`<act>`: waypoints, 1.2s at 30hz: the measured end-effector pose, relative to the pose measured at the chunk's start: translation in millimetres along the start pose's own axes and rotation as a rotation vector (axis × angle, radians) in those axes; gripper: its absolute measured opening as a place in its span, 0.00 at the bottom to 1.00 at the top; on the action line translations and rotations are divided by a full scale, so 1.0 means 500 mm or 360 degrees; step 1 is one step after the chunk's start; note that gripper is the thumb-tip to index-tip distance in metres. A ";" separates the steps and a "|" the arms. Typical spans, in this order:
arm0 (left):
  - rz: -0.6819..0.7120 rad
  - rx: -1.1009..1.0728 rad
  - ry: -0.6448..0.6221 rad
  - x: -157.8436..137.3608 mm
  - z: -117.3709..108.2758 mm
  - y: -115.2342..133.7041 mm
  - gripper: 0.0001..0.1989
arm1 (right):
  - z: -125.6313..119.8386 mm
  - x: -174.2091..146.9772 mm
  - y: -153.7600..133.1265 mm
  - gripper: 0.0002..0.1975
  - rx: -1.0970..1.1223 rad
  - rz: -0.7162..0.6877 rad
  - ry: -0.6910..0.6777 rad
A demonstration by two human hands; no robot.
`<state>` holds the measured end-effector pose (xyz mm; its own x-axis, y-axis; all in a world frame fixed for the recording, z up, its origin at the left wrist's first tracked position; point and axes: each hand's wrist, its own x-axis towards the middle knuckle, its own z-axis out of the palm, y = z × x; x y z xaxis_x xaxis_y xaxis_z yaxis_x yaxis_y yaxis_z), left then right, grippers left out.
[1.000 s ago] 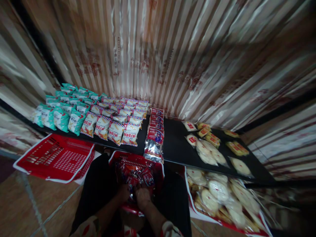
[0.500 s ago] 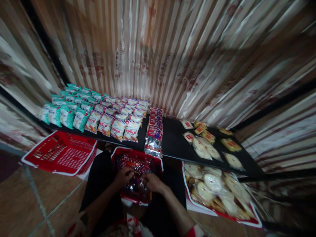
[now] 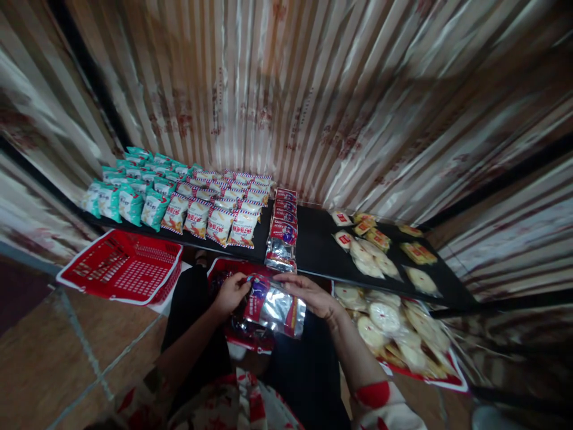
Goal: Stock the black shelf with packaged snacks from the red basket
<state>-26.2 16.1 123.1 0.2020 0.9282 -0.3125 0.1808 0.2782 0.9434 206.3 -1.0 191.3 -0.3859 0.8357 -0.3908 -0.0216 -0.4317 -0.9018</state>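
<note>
Between my two hands is a red-and-silver snack packet (image 3: 276,306), held above a red basket (image 3: 250,343) at my knees. My left hand (image 3: 231,295) pinches the packet's upper left corner. My right hand (image 3: 310,294) grips its upper right edge, with the fingers lying along the top. More dark red packets fill the basket beneath, partly hidden by my hands and the held packet. Just beyond, a column of overlapping red-and-silver packets (image 3: 283,230) lies on the black shelf (image 3: 308,254).
Teal bags (image 3: 131,205) and white snack bags (image 3: 219,224) stand in rows on the shelf's left. Flat round packs (image 3: 371,260) and yellow packs (image 3: 418,252) lie on its right. Below are a red basket (image 3: 120,266) at left and a basket of round packs (image 3: 385,316) at right.
Both hands were down among the packets in the middle basket. Now they have come up with one packet held out between them, and my right hand has shifted right.
</note>
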 end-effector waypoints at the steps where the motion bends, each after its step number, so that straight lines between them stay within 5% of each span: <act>1: 0.0051 -0.0009 0.0027 0.000 0.001 0.007 0.10 | -0.001 -0.005 0.005 0.25 0.0042 -0.0011 -0.0002; 5: 0.0230 -0.0003 0.0116 0.005 -0.002 0.032 0.08 | -0.006 -0.016 0.038 0.25 0.0213 0.0042 0.0084; 9: 0.0323 -0.0148 0.0181 0.012 -0.009 0.063 0.17 | -0.009 -0.019 0.068 0.23 0.0396 0.0081 0.0223; 19: 0.0070 -0.0336 0.0479 0.012 -0.023 0.098 0.21 | -0.009 -0.027 0.092 0.18 0.0768 -0.0181 0.0454; 28: 0.0067 -0.0585 -0.0081 -0.050 0.057 0.070 0.23 | 0.046 -0.010 0.121 0.18 0.0982 -0.0198 0.0681; 32: -0.0004 -0.0634 0.0060 -0.048 0.093 0.027 0.19 | 0.083 -0.004 0.149 0.19 0.0990 -0.0139 0.0628; 36: -0.0074 -0.0498 0.0154 -0.044 0.083 0.009 0.14 | 0.092 -0.005 0.180 0.18 0.0869 -0.0064 0.0551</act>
<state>10.4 -13.2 129.7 0.1052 0.9277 -0.3582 -0.1198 0.3694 0.9215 162.9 -57.9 119.5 -0.0570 0.8766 -0.4779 -0.5312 -0.4320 -0.7289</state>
